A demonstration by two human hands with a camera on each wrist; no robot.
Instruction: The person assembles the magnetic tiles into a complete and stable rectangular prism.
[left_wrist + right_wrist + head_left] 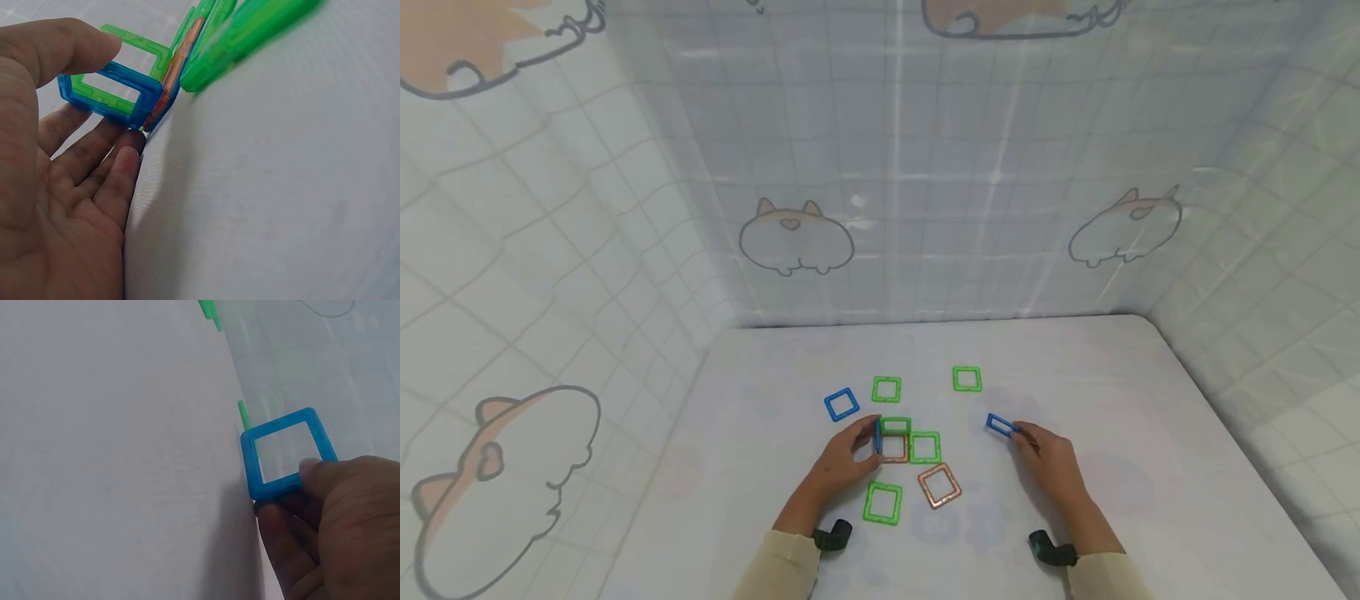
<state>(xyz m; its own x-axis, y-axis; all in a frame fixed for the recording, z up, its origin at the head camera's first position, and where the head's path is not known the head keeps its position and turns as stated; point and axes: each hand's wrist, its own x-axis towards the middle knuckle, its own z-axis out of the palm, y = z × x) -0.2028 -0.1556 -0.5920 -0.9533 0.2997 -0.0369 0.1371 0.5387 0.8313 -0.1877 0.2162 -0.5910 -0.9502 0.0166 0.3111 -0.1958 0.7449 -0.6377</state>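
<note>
My left hand (841, 458) holds a blue square magnetic tile (145, 106) upright between thumb and fingers. That tile stands along the left side of a flat orange square tile (894, 461). At the orange tile's far edge a green square tile (895, 419) also stands up, and another green tile (925, 462) lies flat against its right side. Off to the right, my right hand (1051, 462) pinches a second blue square tile (251, 465) by one edge, thumb on its face. The right wrist view shows this tile tilted up, its lower corner close to the table.
Loose tiles lie flat around the build: a blue one (830, 407) and a green one (887, 400) behind it, a green one (967, 388) at the back right. Nearer are a green one (882, 521) and an orange one (950, 498). Patterned curtains surround the white table (760, 367).
</note>
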